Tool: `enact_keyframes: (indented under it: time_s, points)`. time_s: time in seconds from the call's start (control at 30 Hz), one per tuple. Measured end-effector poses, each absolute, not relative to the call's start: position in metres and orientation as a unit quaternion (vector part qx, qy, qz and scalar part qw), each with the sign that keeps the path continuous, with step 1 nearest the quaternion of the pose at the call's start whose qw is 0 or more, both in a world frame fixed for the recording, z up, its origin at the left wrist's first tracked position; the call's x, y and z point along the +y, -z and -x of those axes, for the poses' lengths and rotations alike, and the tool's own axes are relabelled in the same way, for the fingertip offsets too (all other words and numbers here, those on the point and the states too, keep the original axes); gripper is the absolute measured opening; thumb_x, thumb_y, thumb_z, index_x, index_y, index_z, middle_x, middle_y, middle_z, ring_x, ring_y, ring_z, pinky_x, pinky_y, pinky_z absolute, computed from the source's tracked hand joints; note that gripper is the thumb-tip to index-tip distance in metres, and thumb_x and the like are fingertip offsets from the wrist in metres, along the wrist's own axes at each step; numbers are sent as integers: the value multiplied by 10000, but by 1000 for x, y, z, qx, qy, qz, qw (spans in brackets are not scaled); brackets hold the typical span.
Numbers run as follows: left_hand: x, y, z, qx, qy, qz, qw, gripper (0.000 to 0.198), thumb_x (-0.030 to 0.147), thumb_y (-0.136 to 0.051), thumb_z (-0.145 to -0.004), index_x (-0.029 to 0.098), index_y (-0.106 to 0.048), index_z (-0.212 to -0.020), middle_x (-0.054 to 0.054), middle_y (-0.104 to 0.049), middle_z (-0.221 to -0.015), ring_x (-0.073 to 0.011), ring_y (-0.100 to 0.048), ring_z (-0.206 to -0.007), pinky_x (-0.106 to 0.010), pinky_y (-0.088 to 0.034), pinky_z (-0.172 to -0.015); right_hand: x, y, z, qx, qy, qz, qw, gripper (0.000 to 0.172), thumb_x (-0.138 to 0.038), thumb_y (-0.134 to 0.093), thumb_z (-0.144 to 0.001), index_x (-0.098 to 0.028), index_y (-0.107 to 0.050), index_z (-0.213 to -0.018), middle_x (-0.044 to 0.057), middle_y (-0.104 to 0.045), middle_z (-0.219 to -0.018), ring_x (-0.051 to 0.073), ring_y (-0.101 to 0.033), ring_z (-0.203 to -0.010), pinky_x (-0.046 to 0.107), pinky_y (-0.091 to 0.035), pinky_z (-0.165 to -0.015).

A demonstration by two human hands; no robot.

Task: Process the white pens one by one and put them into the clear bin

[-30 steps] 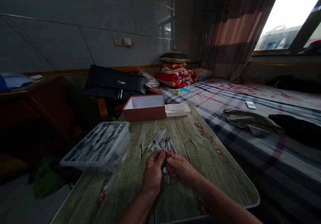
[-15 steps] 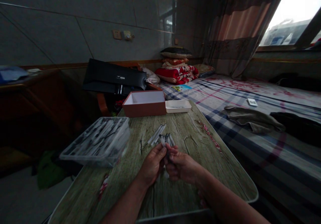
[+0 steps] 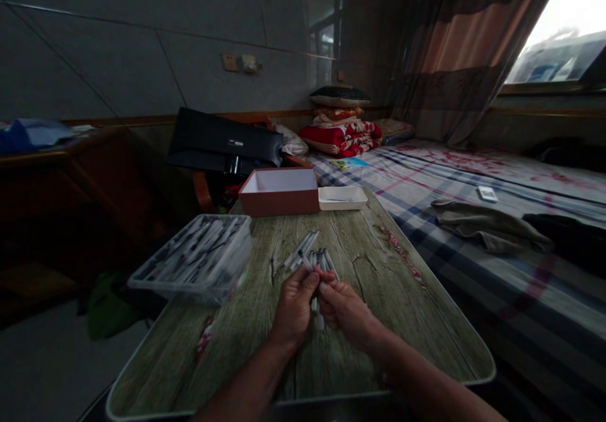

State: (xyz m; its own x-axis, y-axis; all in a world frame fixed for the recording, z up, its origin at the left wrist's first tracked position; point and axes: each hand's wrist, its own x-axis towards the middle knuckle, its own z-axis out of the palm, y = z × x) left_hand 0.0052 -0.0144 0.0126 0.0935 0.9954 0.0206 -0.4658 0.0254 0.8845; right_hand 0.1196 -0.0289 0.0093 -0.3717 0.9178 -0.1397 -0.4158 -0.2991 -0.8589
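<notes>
My left hand [image 3: 292, 305] is closed, thumb and fingers pinching a slim clear pen [image 3: 307, 262] whose dark end points up and to the left. My right hand [image 3: 349, 311] is closed too, its fingertips meeting the left ones at the same pen's lower part. The fingers cover most of that pen. Just beyond the hands, several similar clear pens [image 3: 302, 248] lie loosely on the wood-patterned table [image 3: 255, 352]. Pale pen ends also show below and between the hands; whether they are held or lying there is unclear.
A clear plastic bin [image 3: 215, 293] full of pens stands at the table's left edge. At the far edge sit an open brown box [image 3: 279, 205] with a white inside and a shallow white tray [image 3: 343, 205]. A bed [image 3: 402, 182] with checked sheets adjoins the right side.
Both hands have shifted slightly, with the pen now tilted left between the fingertips. The right hand's fingers have come up closer to the left thumb. The whole view has moved a little.
</notes>
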Motion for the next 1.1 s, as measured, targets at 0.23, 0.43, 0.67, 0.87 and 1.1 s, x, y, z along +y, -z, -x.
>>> enact_keyframes:
  time_s: [0.23,0.43,0.67,0.87,1.1]
  points:
    - [-11,-18,-1,346,-566,-375,647,185,319,-722,-718,159,-671,-795,-52,-736,-757,-149,-660,-653,-245,-499,-629,-23,-13,-133,-336,-842,228,355,285,-431,-632,-759,-167,-523,-755,-124,-250,-444,35,-136,-372,181,-84,-371]
    - [-12,-18,-1,335,-566,-332,676,213,312,-766,-658,165,-680,-787,-53,-739,-761,-218,-694,-821,-314,-524,-752,-29,-14,-128,-388,-780,272,410,299,-450,-639,-783,-183,-521,-848,-114,-298,-500,39,-173,-390,183,-102,-364]
    - [-13,-10,-2,357,-581,-360,637,189,316,-741,-691,160,-685,-782,-56,-742,-786,-219,-693,-831,-322,-522,-782,-29,-14,-124,-400,-747,321,424,338,-498,-630,-785,-187,-528,-868,-121,-317,-464,44,-178,-363,194,-103,-354]
    - [-15,-20,0,315,-499,-363,721,231,361,-687,-749,169,-684,-878,-91,-740,-911,-185,-692,-745,-298,-523,-729,-27,-8,-138,-232,-914,145,298,269,-425,-619,-778,-198,-476,-762,-119,-236,-447,50,-109,-361,194,-60,-361]
    - [-20,-22,-4,296,-481,-336,753,218,387,-715,-726,180,-670,-780,-21,-644,-530,-244,-692,-862,-347,-511,-813,-29,-11,-140,-190,-939,96,271,294,-390,-659,-750,-177,-456,-750,-81,-305,-558,45,-154,-429,168,-75,-386]
